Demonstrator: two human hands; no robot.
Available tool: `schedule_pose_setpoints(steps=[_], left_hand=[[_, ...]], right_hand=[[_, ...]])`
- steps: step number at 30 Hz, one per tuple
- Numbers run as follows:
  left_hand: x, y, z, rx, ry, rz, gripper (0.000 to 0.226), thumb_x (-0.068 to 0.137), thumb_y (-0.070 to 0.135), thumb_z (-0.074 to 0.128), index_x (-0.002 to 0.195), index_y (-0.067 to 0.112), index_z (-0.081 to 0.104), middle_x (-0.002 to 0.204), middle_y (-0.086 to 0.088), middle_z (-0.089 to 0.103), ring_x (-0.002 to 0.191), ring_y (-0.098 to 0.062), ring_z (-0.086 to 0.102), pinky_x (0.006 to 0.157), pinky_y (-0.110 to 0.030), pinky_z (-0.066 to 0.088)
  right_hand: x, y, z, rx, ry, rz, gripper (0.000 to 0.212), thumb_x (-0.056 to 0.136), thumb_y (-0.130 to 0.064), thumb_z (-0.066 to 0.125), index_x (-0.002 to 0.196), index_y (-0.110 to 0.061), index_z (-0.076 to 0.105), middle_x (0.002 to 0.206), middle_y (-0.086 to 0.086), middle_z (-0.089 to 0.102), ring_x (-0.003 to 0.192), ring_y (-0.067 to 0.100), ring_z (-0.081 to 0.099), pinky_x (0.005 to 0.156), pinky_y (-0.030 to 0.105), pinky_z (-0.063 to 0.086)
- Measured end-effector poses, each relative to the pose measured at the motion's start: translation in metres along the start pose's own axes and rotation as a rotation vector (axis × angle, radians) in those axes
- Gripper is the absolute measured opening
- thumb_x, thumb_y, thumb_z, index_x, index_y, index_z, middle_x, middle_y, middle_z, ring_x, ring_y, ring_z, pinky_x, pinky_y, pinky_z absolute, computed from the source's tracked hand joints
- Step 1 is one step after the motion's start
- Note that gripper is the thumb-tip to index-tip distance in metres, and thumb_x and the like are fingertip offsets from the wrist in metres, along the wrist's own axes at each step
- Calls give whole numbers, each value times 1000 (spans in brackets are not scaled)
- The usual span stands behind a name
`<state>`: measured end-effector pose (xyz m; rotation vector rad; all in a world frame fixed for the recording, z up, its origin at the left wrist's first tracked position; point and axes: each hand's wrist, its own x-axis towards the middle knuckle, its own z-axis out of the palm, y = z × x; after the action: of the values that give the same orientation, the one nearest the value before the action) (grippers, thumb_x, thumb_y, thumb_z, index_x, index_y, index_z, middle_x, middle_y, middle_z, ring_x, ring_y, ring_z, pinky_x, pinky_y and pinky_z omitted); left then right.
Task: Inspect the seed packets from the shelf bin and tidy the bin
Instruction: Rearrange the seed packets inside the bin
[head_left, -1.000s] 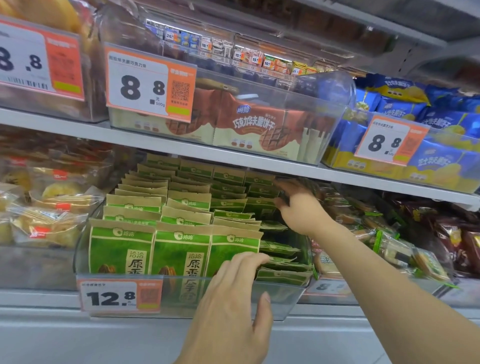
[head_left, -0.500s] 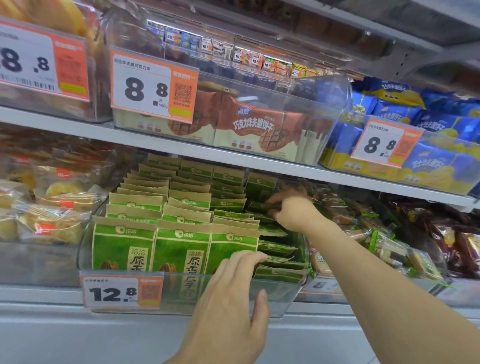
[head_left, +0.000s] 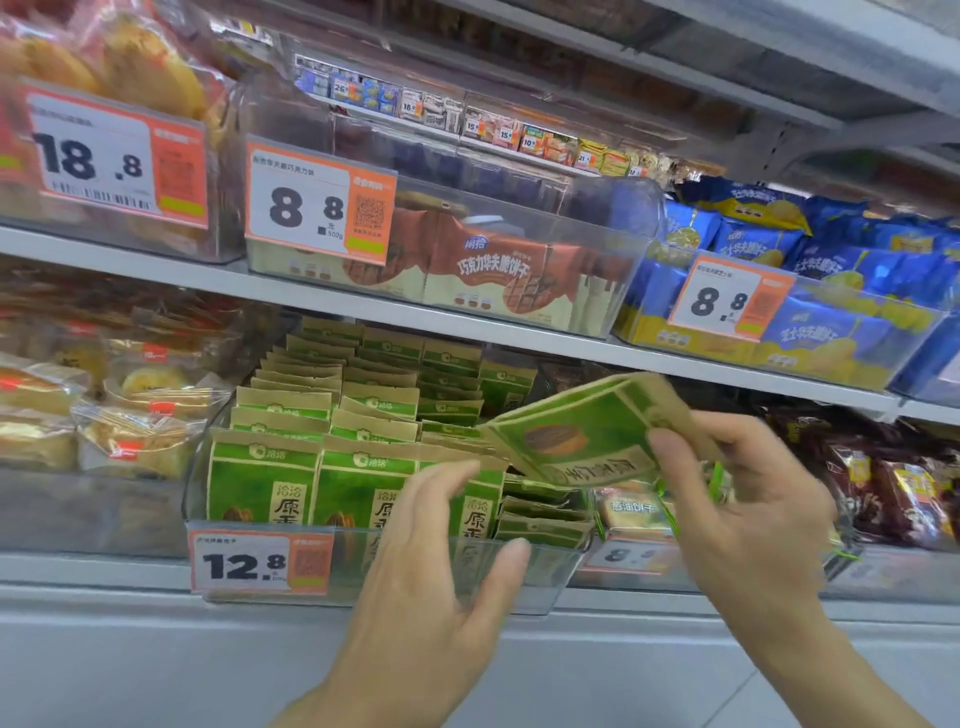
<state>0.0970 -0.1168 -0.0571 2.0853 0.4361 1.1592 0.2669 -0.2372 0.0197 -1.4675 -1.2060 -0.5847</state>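
At the left end of the lower shelf (head_left: 104, 569) we see wrapped pastries (head_left: 130, 441), blurred beyond reading. Beside them the clear bin (head_left: 519, 577) holds rows of green seed packets (head_left: 311, 441); its front wall and the 12.8 price tag (head_left: 260, 564) hide their lower halves. Our left hand (head_left: 441, 561) sits at the bin's front edge, fingers (head_left: 441, 483) loosely apart, touching the front packets, thumb on the rim. Our right hand (head_left: 743, 499) pinches one packet (head_left: 587, 441), tilted, above the bin's right side; its print is smeared. Dark bags (head_left: 883, 483) at the right are indistinct.
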Motion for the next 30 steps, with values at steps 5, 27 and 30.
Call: schedule_pose_setpoints(steps=[5,27,30], left_hand=[[-13,18,-15,-144,9,-66,69,81,82,43,141,50,34,138,35,47,128,4,48,93,-16,42],[-35,2,-15,-313,-624,-637,27,94,30,58,113,11,60,95,-6,78,80,-25,76,58,-32,59],[-37,-3,-15,-289,-540,-614,23,94,28,57,108,10,60,87,-4,78,75,-25,75,56,-35,59]], right_hand=[[-18,-33,-20,310,-47,166,7,82,-40,82,85,-40,76,80,-11,76,67,6,68,64,18,56],[-93,8,6,408,-710,965,43,88,-40,63,108,-4,75,88,15,79,88,42,74,80,51,62],[-95,8,3,476,-843,970,39,87,-40,69,117,-14,71,99,14,79,93,38,75,85,53,61]])
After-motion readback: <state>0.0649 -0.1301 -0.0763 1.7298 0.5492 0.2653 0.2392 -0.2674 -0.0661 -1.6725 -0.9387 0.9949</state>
